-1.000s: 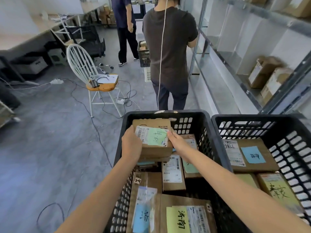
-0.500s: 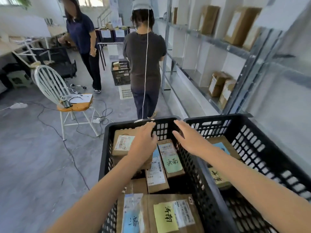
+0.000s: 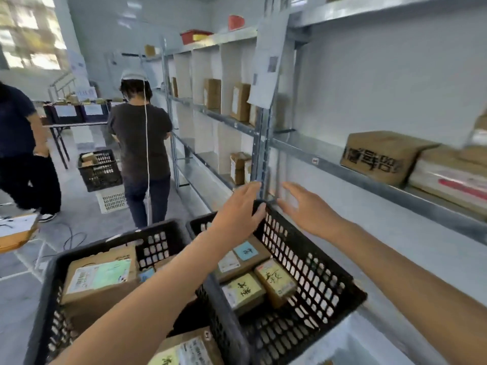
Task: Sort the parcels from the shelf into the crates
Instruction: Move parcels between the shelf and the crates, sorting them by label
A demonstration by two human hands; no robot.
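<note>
Grey metal shelf (image 3: 329, 165) runs along the white wall on my right. A brown parcel (image 3: 379, 154) with black writing lies flat on it, not yet sorted. Below me two black crates stand side by side, the left crate (image 3: 105, 245) and the right crate (image 3: 303, 264). Both hold labelled parcels laid face up, so the notes can be read. My left grip (image 3: 237, 214) is wide, fingers straight, over the right crate's far corner; I cannot tell whether it touches the rim. My right grip (image 3: 308, 209) is wide and empty too, spread toward the shelf, I judge to fetch the next parcel.
</note>
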